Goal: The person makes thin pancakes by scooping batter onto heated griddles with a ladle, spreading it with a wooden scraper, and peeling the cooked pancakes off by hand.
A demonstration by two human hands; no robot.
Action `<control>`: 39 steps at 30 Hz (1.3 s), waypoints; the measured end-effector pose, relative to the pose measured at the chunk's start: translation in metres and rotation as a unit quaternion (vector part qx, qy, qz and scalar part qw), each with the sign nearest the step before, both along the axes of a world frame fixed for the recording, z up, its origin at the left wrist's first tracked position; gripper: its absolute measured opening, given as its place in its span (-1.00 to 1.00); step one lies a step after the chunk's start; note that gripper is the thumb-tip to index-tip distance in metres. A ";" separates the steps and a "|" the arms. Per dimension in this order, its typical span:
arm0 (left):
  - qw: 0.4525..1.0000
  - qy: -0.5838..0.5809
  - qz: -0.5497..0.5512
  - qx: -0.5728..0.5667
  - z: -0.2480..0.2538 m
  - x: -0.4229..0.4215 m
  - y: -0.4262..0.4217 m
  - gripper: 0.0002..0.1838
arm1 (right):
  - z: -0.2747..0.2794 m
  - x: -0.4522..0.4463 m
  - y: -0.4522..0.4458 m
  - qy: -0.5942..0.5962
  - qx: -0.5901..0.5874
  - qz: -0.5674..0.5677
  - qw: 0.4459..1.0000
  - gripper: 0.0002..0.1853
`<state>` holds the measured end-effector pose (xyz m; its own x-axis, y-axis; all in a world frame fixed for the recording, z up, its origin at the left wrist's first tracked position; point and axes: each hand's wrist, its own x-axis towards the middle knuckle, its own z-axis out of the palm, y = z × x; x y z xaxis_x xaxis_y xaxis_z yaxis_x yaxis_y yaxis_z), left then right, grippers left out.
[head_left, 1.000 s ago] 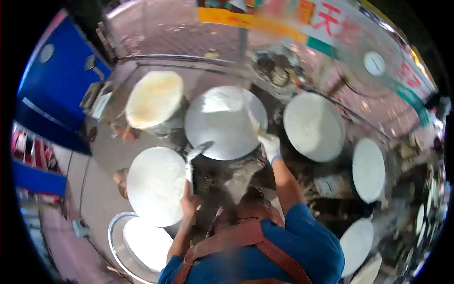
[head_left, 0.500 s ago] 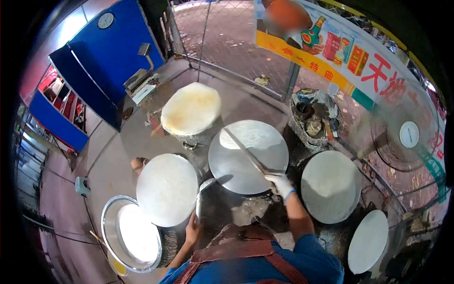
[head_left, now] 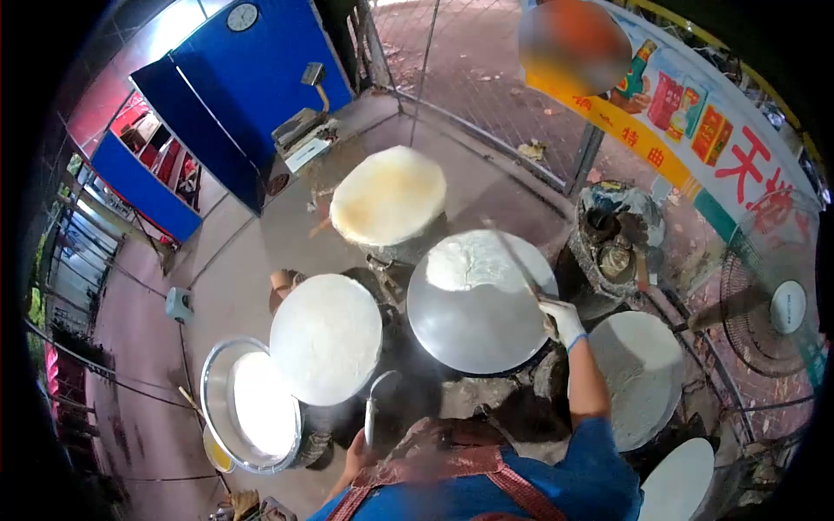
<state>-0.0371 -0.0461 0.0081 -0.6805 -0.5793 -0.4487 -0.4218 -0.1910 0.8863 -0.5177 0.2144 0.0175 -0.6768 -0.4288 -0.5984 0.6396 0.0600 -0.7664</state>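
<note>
My right hand (head_left: 564,321), in a white glove, is closed around a long thin wooden batter spreader (head_left: 519,265), partly blurred. The spreader reaches over the right side of the central round griddle (head_left: 469,339). White batter (head_left: 473,260) covers the far part of that griddle; its near part is bare grey metal. Low at the front, my left hand (head_left: 357,455) is wrapped around the handle of a ladle (head_left: 371,421), whose head points up between the left and central griddles. A white batter sheet (head_left: 326,339) covers the left griddle.
A metal basin (head_left: 208,417) of white batter stands at left. A pale round stack of flat sheets (head_left: 389,195) sits behind. Another batter-covered griddle (head_left: 634,378) is at right, near a white disc (head_left: 682,482). A cluttered stove-like drum (head_left: 617,239) and fan (head_left: 764,304) stand farther right.
The spreader has swung from crossing the central griddle's middle to its right side. Batter now spreads wider over the far part. My left hand and ladle are lower, and the view has shifted.
</note>
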 end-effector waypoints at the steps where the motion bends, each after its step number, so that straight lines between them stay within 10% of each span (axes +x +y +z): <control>1: 0.999 -0.026 0.009 0.016 0.001 0.004 0.002 -0.37 | 0.019 0.004 -0.015 0.018 0.041 0.020 0.999 -0.87; 19: 0.990 -0.102 0.085 0.038 -0.061 0.062 0.005 -0.25 | -0.026 -0.016 0.027 -0.042 0.065 0.249 0.965 -0.91; 22: 0.986 -0.110 0.103 0.078 -0.056 0.068 0.006 -0.25 | -0.019 -0.051 -0.015 0.107 0.070 0.155 0.980 -0.73; 27: 0.990 -0.132 0.050 -0.010 -0.024 0.048 0.015 -0.29 | -0.037 -0.057 -0.031 0.155 0.094 0.355 0.917 -0.81; 29: 0.980 -0.163 0.096 0.062 -0.025 0.052 0.018 -0.29 | -0.014 -0.035 -0.002 0.003 0.136 0.332 0.933 -0.88; 35: 0.977 -0.141 0.143 0.068 -0.035 0.071 0.028 -0.27 | -0.021 -0.070 -0.036 0.080 0.099 0.217 0.968 -0.77; 39: 0.969 -0.191 0.145 0.053 -0.016 0.065 0.032 -0.31 | -0.003 -0.064 -0.057 0.082 0.153 0.394 0.903 -0.79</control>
<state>0.0275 -0.0144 -0.0079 -0.2679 -0.6582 -0.7036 -0.6306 -0.4323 0.6445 -0.5812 0.1573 0.0149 -0.3244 -0.6478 -0.6893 0.1856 0.6710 -0.7179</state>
